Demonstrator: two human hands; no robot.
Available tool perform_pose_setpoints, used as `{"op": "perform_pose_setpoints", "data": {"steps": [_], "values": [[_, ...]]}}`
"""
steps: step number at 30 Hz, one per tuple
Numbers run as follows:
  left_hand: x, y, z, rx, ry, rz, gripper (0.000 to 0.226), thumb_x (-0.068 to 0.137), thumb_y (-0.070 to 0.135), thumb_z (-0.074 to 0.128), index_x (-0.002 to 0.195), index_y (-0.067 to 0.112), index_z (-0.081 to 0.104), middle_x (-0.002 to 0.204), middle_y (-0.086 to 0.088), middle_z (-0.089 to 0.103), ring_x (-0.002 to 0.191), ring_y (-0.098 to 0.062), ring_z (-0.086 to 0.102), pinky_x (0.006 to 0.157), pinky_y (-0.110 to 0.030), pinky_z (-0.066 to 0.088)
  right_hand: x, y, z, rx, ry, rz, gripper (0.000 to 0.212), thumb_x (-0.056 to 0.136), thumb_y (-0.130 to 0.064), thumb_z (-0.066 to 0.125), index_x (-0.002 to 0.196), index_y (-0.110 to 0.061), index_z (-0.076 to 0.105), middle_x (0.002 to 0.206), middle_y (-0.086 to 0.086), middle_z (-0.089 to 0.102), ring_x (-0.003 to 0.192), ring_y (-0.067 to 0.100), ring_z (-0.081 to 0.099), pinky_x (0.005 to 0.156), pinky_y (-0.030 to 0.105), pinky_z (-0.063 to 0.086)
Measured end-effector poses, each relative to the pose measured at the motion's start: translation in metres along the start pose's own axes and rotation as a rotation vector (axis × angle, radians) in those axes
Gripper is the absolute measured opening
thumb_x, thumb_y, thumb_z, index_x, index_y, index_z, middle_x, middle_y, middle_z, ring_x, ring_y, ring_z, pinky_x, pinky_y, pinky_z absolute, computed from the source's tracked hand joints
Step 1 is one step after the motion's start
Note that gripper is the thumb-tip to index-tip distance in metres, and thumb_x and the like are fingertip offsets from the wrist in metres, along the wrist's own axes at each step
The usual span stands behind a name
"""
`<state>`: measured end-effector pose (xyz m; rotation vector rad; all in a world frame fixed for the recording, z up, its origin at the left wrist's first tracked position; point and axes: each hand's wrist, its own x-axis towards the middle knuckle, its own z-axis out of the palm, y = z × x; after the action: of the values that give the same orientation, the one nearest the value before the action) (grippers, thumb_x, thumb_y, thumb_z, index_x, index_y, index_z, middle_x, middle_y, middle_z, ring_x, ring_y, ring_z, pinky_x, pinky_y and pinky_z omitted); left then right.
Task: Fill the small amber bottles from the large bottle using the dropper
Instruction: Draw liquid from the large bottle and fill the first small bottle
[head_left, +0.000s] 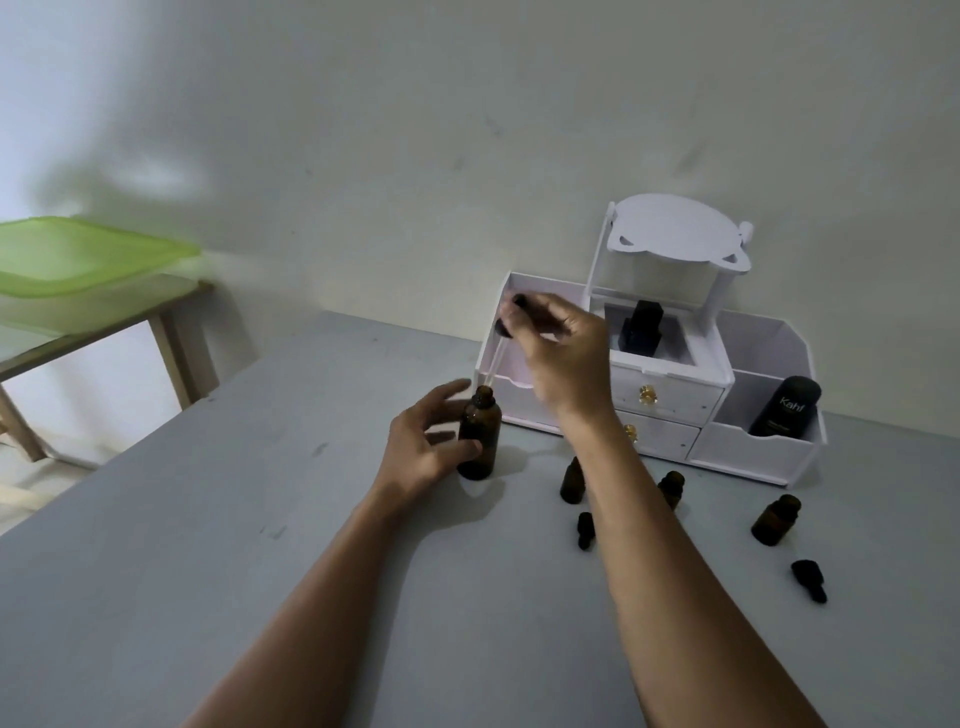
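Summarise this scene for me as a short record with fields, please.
left hand: holds the large bottle upright, uncapped
right hand: pinches the dropper, tip at that bottle's mouth
small amber bottles: three, standing on the table
dropper caps: two, lying on the table
organizer: white, against the wall
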<state>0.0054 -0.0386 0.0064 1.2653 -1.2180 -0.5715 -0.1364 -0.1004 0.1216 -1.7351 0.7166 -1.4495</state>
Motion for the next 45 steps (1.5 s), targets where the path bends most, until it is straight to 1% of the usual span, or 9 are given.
{"op": "perform_pose_setpoints", "data": {"steps": [2,5,9,13,18,23,29,37,45], "values": [[-0.003,0.009,0.002,0.073,0.150,0.136,0.070,0.068,0.032,0.071,0.136,0.023,0.058,0.121,0.000,0.071,0.116,-0.012,0.065,0.091,-0.034,0.055,0.007,-0.011,-0.011,0.068,0.052,-0.026,0.012,0.089,-0.013,0.072,0.101,-0.013,0.075,0.085,-0.003,0.076,0.079,0.010,0.073,0.081,0.027,0.059],[-0.010,0.034,0.011,0.161,0.382,0.400,0.053,0.073,0.017,0.073,0.125,0.011,0.063,0.110,-0.003,0.070,0.105,-0.018,0.067,0.078,-0.035,0.054,0.011,-0.024,-0.035,0.156,0.111,-0.025,0.012,0.090,-0.010,0.071,0.101,-0.015,0.074,0.080,-0.008,0.075,0.076,0.008,0.073,0.078,0.024,0.059],[-0.025,0.058,0.035,0.132,0.391,0.562,0.027,0.073,0.004,0.069,0.100,0.003,0.069,0.082,-0.007,0.066,0.075,-0.025,0.065,0.065,-0.036,0.051,0.008,-0.027,-0.076,0.092,0.111,0.013,0.007,0.089,-0.015,0.072,0.096,-0.014,0.076,0.077,-0.007,0.076,0.076,0.007,0.072,0.074,0.024,0.057],[-0.033,0.050,0.067,0.088,0.197,0.431,0.019,0.078,0.007,0.070,0.097,0.008,0.073,0.078,0.000,0.070,0.069,-0.016,0.067,0.061,-0.024,0.052,0.001,-0.018,-0.108,0.001,0.115,0.065,0.004,0.086,-0.018,0.077,0.089,-0.020,0.078,0.077,-0.007,0.077,0.077,0.008,0.071,0.077,0.026,0.058],[-0.032,0.032,0.088,0.157,-0.042,0.108,0.052,0.080,0.023,0.075,0.131,0.020,0.063,0.112,0.008,0.071,0.104,-0.006,0.067,0.088,-0.018,0.054,-0.001,-0.007,-0.123,-0.071,0.096,0.136,0.005,0.082,-0.022,0.080,0.085,-0.025,0.080,0.078,-0.003,0.077,0.074,0.013,0.069,0.072,0.028,0.058],[-0.022,0.024,0.095,0.185,-0.154,-0.091,0.064,0.082,0.023,0.080,0.141,0.019,0.056,0.125,0.003,0.068,0.112,-0.009,0.065,0.103,-0.028,0.052,-0.004,0.001,-0.124,-0.113,0.058,0.158,0.005,0.081,-0.020,0.081,0.084,-0.024,0.080,0.084,0.001,0.079,0.087,0.029,0.073,0.085,0.043,0.061],[-0.021,0.022,0.096,0.255,-0.187,-0.094,0.056,0.080,0.024,0.083,0.133,0.017,0.064,0.121,0.002,0.072,0.108,-0.007,0.068,0.097,-0.015,0.047,-0.005,0.008,-0.121,-0.125,0.041,0.190,0.005,0.080,-0.020,0.081,0.083,-0.024,0.080,0.082,0.004,0.078,0.080,0.029,0.073,0.081,0.042,0.060],[-0.020,0.022,0.095,0.284,-0.187,-0.052,0.044,0.084,0.013,0.079,0.126,0.013,0.068,0.118,-0.001,0.074,0.100,0.000,0.066,0.089,0.000,0.043,-0.007,0.015,-0.116,-0.136,0.003,0.208,0.006,0.083,-0.014,0.078,0.085,-0.020,0.079,0.079,-0.002,0.077,0.068,0.005,0.068,0.066,0.019,0.054],[-0.020,0.021,0.097,0.304,-0.175,-0.047,0.044,0.084,0.012,0.079,0.126,0.010,0.068,0.118,-0.003,0.074,0.100,-0.002,0.065,0.085,0.005,0.041,-0.007,0.020,-0.114,-0.150,-0.013,0.207,0.009,0.082,-0.016,0.079,0.080,-0.025,0.078,0.081,0.000,0.077,0.073,0.009,0.069,0.073,0.026,0.058]]}}
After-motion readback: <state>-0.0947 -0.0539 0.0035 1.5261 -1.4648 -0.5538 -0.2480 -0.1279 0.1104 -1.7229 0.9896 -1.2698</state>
